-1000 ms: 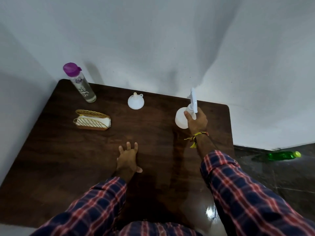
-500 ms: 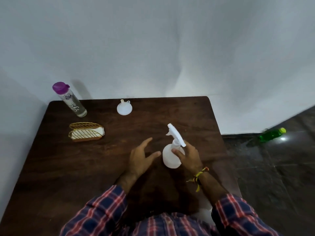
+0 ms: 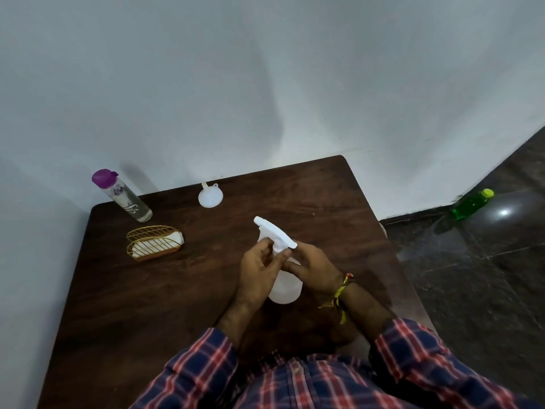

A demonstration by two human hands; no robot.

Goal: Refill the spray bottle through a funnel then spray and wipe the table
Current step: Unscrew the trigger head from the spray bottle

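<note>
From the head camera, both hands are meeting over the white spray bottle (image 3: 284,286), which is standing on the dark wooden worktop (image 3: 206,278) close to the person's body. The left hand (image 3: 259,273) is wrapping around the neck just under the white trigger head (image 3: 275,235), its fingers (image 3: 264,246) curling in and pressing against the collar. The right hand (image 3: 315,268) is closing on the bottle from the other side, its fingers (image 3: 290,270) lying across the shoulder of the translucent body below the left fingers. Whether any liquid is sitting inside the bottle cannot be told; the body is looking pale and cloudy all the way down.

Beyond the fingertips, toward the wall, a white funnel (image 3: 210,196) is resting wide mouth down with its spout pointing up, well apart from the bottle. Farther out to the left of the left fingers, a clear water bottle (image 3: 126,199) with a purple cap (image 3: 103,177) is standing at the back corner, showing clear contents. Nearer the left fingers, a gold wire holder (image 3: 153,243) is holding a stack of white tissues (image 3: 177,239).

To the right of the right fingers, off the worktop, a green bottle (image 3: 470,205) with a yellow-green cap is lying on the dark floor by the wall.
</note>
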